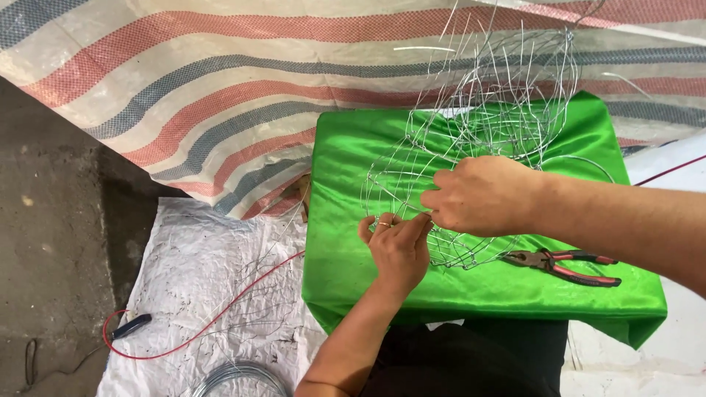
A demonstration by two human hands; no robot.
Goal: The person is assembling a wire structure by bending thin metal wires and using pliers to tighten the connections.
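We're looking down at a wire frame [478, 125] sitting on a surface draped in shiny green cloth [346, 169], and both hands are meeting at the frame's lower edge. The left hand [397, 250] is coming up from 6 o'clock, fingers pinched narrow on a strand of the wire, a ring showing on one finger. The right hand [482, 195] is reaching in from 3 o'clock, curled over the mesh and gripping it just beside the left one, knuckles up. The frame itself is rising toward 12 o'clock, loose wire ends sticking out up there.

At about 4 o'clock from the hands, a pair of red-handled pliers [562, 265] is lying on the green cloth, near the frame but apart from both hands. Down at 7 o'clock a thin red wire [220, 316] is trailing across crinkled white plastic sheeting [191, 257], with a coil of grey wire [239, 378] at the bottom edge. A striped tarp [220, 81] is hanging behind everything.
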